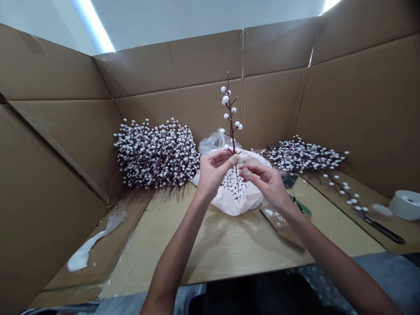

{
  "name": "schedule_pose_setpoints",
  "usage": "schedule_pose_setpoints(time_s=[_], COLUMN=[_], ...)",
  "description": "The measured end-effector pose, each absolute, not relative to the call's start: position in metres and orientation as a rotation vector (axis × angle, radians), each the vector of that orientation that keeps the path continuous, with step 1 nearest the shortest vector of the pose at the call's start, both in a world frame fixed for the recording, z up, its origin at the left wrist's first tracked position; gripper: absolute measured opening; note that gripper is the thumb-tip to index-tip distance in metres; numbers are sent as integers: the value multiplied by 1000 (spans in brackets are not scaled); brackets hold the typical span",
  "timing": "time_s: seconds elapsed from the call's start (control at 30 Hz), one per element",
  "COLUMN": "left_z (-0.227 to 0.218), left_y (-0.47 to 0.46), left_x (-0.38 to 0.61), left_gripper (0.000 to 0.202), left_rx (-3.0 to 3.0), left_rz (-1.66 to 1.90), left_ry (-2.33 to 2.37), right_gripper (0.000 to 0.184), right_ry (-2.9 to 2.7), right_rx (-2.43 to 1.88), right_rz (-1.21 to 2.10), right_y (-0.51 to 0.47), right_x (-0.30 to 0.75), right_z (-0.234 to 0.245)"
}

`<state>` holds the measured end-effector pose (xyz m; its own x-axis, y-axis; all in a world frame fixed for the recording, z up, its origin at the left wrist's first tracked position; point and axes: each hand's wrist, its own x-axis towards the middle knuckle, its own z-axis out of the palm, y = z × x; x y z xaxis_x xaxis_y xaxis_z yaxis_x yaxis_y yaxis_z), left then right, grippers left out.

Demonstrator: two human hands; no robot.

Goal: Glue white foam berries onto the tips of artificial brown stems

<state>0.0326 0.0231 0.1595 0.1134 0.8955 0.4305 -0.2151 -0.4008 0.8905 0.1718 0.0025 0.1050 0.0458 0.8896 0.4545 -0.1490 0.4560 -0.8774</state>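
Berry stem (232,127) stands upright above the two hands, a thin dark stalk branching into small white balls, with its lower end hanging past the fingers toward a white plastic bag (229,203) of loose white balls (232,183). It should feel light and a little springy, and the balls look easy to knock off, so the bare stalk below them seems the safest place to take hold. The left hand (213,170) pinches the stem there, thumb and fingers closed narrowly around it beside a small tan wad (235,159). The right hand (265,183) sits just beside it, curled and narrow, with a tan patch (246,173) on the thumb. That patch may be tape, though the view is too soft to be sure, and I cannot tell whether this hand grips the stem or only touches the wad. Behind the hands lie a large bunch of berry stems (156,153) and a flatter pile of berry stems (303,154). The fingers hide where the wad meets the stalk, and a dark tool (380,228) at the far right is hard to make out.
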Motion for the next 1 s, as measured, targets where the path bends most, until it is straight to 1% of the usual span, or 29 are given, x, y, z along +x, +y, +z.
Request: schedule_pose_setpoints(time_s=[0.13,0.23,0.43,0.63,0.87,1.0], left_z=[166,167,165,161,160,159], left_y=[26,27,33,36,34,35], left_x=[27,21,12,9,17,21], left_gripper=[16,19,32,51,49,49], left_rx=[1400,1307,1172,1075,1019,999], left_rz=[1458,1348,1104,933,920,958], left_ry=[630,535,398,309,279,311], right_gripper=[24,22,30,34,23,24], right_ry=[-1283,-1256,-1387,-1504,-1578,-1462], right_rx=[-694,-659,-505,-445,-477,-509], right_rz=[961,999,1201,1358,1321,1330], right_y=[7,10,17,25,25,21], right_x=[180,184,183,183,179,175], right_z=[111,122,150,159,158,160])
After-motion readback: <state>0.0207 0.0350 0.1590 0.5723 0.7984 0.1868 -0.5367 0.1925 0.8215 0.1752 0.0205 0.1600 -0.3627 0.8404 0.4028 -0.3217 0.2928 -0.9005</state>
